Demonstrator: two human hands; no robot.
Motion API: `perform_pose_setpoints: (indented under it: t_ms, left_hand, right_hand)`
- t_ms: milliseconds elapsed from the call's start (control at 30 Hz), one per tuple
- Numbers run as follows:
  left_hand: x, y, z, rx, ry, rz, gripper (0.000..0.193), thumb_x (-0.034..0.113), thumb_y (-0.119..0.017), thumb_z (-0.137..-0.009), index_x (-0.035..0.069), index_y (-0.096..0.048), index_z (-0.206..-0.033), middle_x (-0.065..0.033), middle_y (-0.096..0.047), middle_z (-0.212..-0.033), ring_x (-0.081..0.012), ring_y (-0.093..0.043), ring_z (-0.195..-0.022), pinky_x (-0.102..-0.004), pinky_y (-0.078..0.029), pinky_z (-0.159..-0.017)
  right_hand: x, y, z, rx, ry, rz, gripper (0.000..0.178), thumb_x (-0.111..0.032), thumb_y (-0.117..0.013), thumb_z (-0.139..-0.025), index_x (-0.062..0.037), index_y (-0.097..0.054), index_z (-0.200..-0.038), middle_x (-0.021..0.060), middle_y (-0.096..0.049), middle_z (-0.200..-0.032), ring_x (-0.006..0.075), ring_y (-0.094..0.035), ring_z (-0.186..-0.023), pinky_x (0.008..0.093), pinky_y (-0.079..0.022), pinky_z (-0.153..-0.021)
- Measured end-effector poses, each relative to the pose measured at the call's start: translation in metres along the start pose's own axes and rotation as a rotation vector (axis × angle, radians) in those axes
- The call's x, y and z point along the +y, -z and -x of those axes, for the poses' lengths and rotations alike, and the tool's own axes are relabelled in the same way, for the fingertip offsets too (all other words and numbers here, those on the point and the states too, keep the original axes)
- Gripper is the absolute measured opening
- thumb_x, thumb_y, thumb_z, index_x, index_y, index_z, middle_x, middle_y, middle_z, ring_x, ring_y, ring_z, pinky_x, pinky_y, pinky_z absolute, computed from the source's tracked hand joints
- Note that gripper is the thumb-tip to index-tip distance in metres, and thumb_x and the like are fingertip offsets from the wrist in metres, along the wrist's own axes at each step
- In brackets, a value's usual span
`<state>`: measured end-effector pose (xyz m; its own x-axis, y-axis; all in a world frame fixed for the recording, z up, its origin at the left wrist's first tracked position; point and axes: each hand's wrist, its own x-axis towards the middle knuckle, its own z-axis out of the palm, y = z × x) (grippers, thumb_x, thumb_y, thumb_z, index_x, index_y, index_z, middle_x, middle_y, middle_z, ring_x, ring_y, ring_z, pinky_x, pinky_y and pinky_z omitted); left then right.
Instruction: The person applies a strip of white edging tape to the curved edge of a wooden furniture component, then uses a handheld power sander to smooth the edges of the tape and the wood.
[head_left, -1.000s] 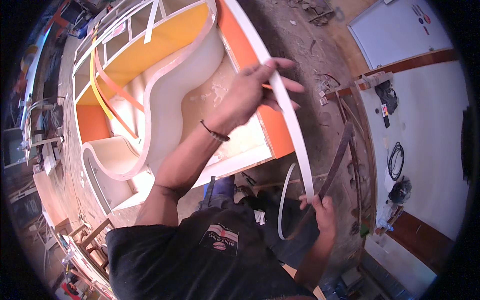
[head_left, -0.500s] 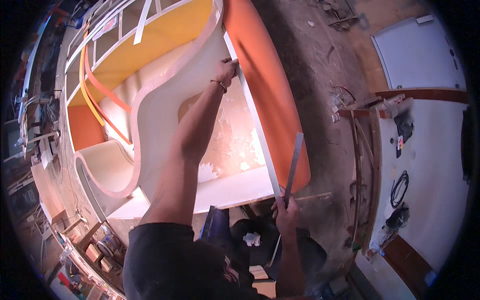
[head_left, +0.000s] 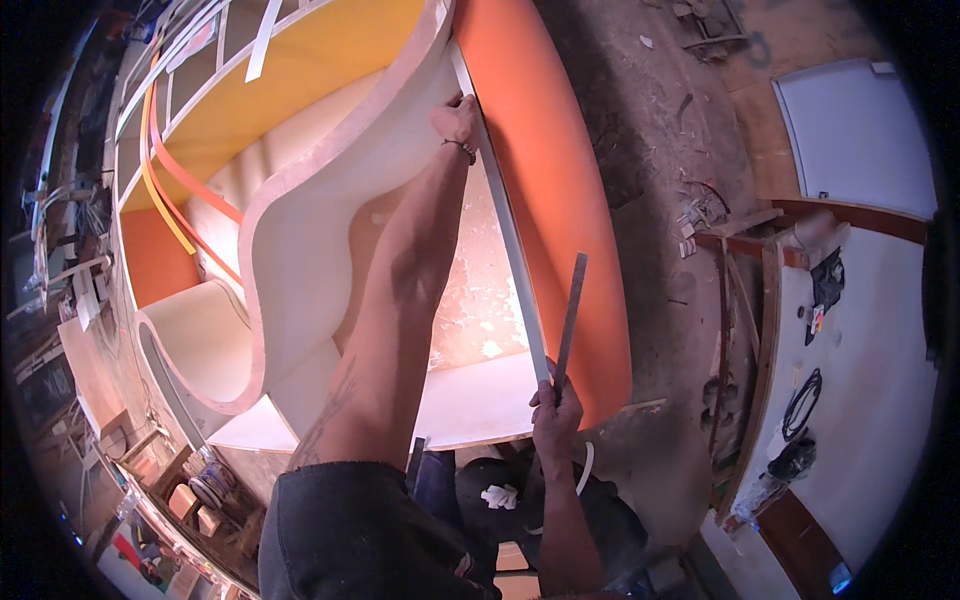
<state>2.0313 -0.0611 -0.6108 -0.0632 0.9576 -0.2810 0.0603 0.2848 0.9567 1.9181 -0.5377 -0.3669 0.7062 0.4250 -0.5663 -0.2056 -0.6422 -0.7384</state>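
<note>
A long orange curved panel (head_left: pixel 555 180) stands in front of me, with a narrow pale edging strip (head_left: pixel 508 230) running down its left edge. My left hand (head_left: pixel 457 122) is closed at the strip's upper part, fingers curled against it. Lower down, my right hand (head_left: pixel 557 405) grips a flat grey metal bar (head_left: pixel 571 315), which slants up across the orange surface. The strip's lower end meets the fingers of the same hand. Left of the strip lies a recess with a patchy, worn base (head_left: pixel 475 290).
A wavy cream partition (head_left: pixel 300 245) with a pinkish edge curves at left. Orange and yellow bands (head_left: pixel 172 205) hang over the yellow inner wall (head_left: pixel 290 85). At right stands a white-topped workbench (head_left: pixel 870 340) with a coiled black cable (head_left: pixel 801 403). A black stool-like seat (head_left: pixel 490 515) is below.
The view has shifted a little, so the bench sits farther right. My left hand stays at the upper strip; the right still holds the bar, now more upright and closer to the strip.
</note>
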Motion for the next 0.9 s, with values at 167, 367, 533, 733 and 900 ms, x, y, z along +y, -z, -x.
perform_pose_setpoints:
  t_ms: [167,367,533,733,900]
  left_hand:
    - [0.018,-0.005,0.026,-0.083,-0.004,0.0,0.031,0.007,-0.07,-0.089,-0.009,-0.073,-0.115,-0.0114,-0.076,-0.1,-0.0148,-0.068,-0.085,-0.0308,-0.054,-0.078]
    - [0.013,-0.002,0.01,0.015,-0.005,0.047,0.029,0.009,-0.069,-0.084,-0.007,-0.076,-0.107,-0.0111,-0.076,-0.09,-0.0141,-0.067,-0.083,-0.0311,-0.054,-0.077]
    - [0.026,-0.014,0.007,0.128,0.068,0.028,0.03,0.012,-0.07,-0.08,-0.005,-0.079,-0.102,-0.0138,-0.077,-0.088,-0.0187,-0.071,-0.082,-0.0318,-0.055,-0.078]
    - [0.031,-0.019,-0.032,0.197,-0.033,0.033,0.032,0.013,-0.074,-0.077,-0.002,-0.079,-0.104,-0.0202,-0.078,-0.099,-0.025,-0.075,-0.09,-0.0359,-0.056,-0.089]
    - [0.03,-0.027,-0.024,0.178,0.056,0.157,0.032,0.013,-0.073,-0.076,-0.007,-0.078,-0.1,-0.0171,-0.077,-0.092,-0.0214,-0.072,-0.085,-0.032,-0.055,-0.081]
  right_hand:
    - [-0.001,-0.007,-0.003,0.058,-0.044,0.084,0.033,-0.009,-0.055,-0.102,-0.004,-0.066,-0.133,0.0035,-0.056,-0.068,0.0119,-0.058,-0.064,0.0318,-0.046,-0.062]
    - [0.001,-0.007,-0.006,0.095,0.058,0.144,0.033,-0.01,-0.055,-0.102,-0.0025,-0.066,-0.133,0.004,-0.055,-0.068,0.0127,-0.057,-0.064,0.032,-0.046,-0.062]
    - [-0.005,-0.007,-0.003,0.098,0.076,0.193,0.034,-0.01,-0.055,-0.102,-0.0007,-0.065,-0.133,0.0053,-0.057,-0.069,0.0143,-0.057,-0.064,0.033,-0.046,-0.062]
    - [-0.006,-0.009,-0.001,0.092,0.045,0.248,0.034,-0.009,-0.054,-0.102,-0.0004,-0.065,-0.132,0.0069,-0.059,-0.07,0.0173,-0.059,-0.065,0.0346,-0.048,-0.063]
    - [0.008,-0.007,0.002,0.104,0.024,0.227,0.035,-0.01,-0.051,-0.102,0.0014,-0.064,-0.133,0.0049,-0.056,-0.071,0.0157,-0.057,-0.066,0.0326,-0.047,-0.065]
